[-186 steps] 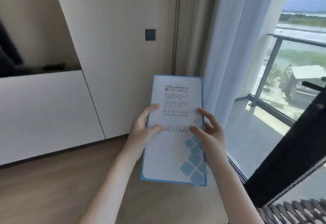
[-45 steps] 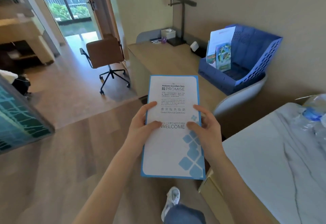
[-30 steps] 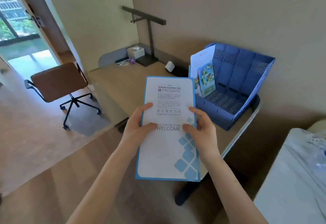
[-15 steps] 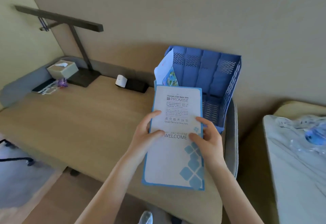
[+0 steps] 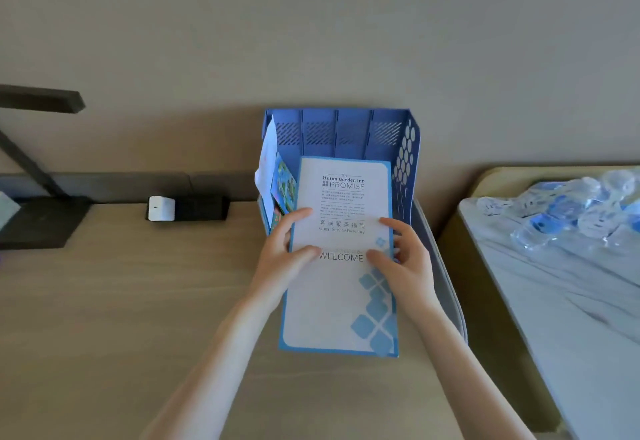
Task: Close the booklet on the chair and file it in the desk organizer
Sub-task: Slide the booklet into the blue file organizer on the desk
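Observation:
The closed booklet [image 5: 341,287], white with a blue border and "WELCOME" on its cover, is held over the desk in front of the blue desk organizer [image 5: 353,128]. My left hand [image 5: 282,259] grips its left edge with the thumb on the cover. On the right edge sits my right hand [image 5: 405,263], thumb on the cover too. The booklet's top edge covers the organizer's front and middle slots. The organizer stands against the wall; a white sheet [image 5: 266,159] and a colourful leaflet [image 5: 284,185] lean in its leftmost slot.
The wooden desk [image 5: 121,301] stretches to the left, with a white charger cube [image 5: 161,208] on a black socket strip and a black lamp base [image 5: 41,221] at far left. A marble-topped table [image 5: 571,301] with plastic water bottles [image 5: 568,204] stands right of the desk.
The view has swung from the window, across the room, to square on the desk. I have come closer and the booklet now overlaps the organizer's front. Both hands keep the same grip.

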Demonstrator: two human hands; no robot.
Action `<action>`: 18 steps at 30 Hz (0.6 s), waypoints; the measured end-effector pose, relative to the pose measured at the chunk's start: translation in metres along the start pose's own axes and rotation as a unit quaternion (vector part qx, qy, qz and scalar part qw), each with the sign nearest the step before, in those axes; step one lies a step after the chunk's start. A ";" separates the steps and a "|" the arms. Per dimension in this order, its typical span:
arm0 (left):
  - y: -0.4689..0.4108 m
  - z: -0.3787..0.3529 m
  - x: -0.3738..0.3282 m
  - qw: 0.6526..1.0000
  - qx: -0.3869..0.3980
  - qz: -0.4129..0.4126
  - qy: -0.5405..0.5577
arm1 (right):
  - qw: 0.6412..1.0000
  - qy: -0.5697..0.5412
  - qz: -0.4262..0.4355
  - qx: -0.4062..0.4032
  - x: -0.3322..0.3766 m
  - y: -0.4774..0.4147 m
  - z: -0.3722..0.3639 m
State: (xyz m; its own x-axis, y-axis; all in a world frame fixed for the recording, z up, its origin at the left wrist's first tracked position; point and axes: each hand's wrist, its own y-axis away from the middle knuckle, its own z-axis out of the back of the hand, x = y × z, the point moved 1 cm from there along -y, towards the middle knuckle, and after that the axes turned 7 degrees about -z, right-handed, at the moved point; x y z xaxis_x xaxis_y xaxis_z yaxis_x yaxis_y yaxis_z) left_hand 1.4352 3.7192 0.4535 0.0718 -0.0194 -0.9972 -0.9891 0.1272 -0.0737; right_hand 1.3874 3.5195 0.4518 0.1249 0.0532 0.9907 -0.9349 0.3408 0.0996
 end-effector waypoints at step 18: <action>-0.085 0.007 -0.040 0.987 -0.038 -0.099 -0.119 | 0.964 0.146 0.156 0.157 0.052 -0.173 -0.028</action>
State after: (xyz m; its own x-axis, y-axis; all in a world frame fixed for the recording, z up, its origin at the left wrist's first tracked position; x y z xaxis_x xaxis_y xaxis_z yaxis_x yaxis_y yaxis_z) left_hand 1.5176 3.7158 0.4993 0.2832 0.1981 -0.9384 -0.9590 0.0684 -0.2749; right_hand 1.5653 3.4897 0.4832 -0.1335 0.3844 0.9134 -0.9908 -0.0332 -0.1309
